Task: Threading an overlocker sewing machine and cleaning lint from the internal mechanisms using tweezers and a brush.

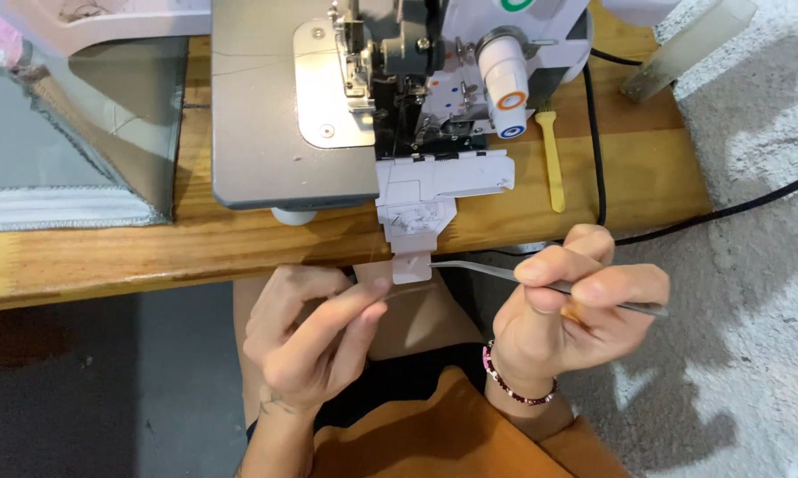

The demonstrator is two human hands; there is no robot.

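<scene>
Wooden table [80,257] over grey floor | serger [372,97] with front flap open, orange and blue rings on white dial | left hand [306,341] pinching thread [377,265], fine, limp, likely snaps; best held near its end | right hand [576,310] closed around tweezers [478,271], stiff steel, tips at flap | yellow brush [552,159] beside black cable [596,133] | grey fabric [53,150] at left.

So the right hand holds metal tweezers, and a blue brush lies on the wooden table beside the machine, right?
Not quite: the head view shows the brush is yellow, not blue. The right hand does hold metal tweezers, and the brush lies on the wooden table beside the machine.
</scene>
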